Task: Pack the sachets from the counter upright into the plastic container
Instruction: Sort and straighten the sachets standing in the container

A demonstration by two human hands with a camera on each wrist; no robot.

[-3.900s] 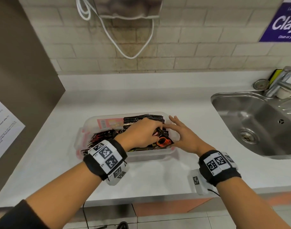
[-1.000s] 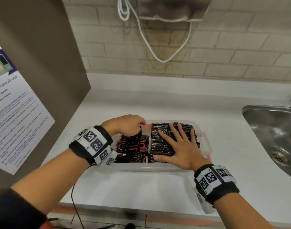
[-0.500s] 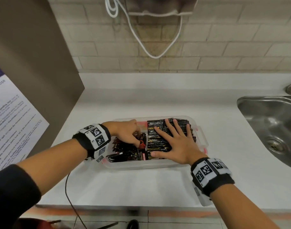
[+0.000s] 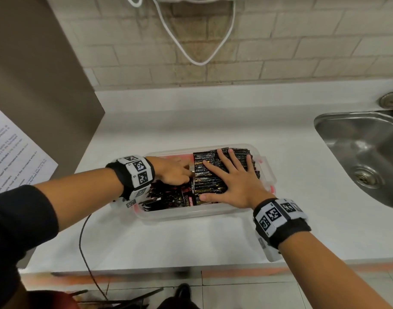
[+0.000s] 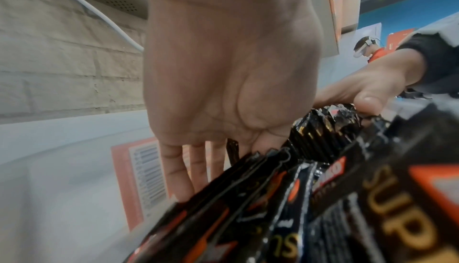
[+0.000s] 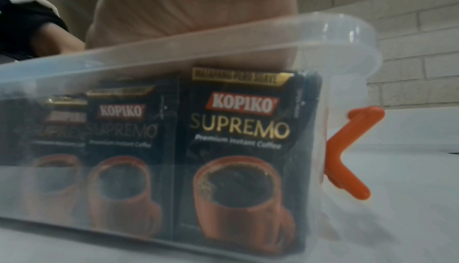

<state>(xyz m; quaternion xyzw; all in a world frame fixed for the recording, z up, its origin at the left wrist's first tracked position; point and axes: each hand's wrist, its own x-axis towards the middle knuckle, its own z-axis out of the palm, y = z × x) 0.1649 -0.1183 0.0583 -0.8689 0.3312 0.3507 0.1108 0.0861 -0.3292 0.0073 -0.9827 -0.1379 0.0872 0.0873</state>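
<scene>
Black coffee sachets [image 4: 213, 172] stand upright in tight rows inside a clear plastic container [image 4: 191, 214] on the white counter [image 4: 213, 121], the right half packed neatly and the left half a looser, leaning jumble. The right hand [image 4: 235, 181] lies flat on the tops of the packed rows, fingers [image 4: 222, 159] spread wide and straight. The left hand [image 4: 173, 172] reaches into the container's left side, its fingers [image 5: 178, 177] extended down behind the loose sachets and holding nothing that can be seen. An orange latch [image 6: 347, 149] hangs off the container's right end. A steel sink [image 4: 358, 148] sits well to the right.
</scene>
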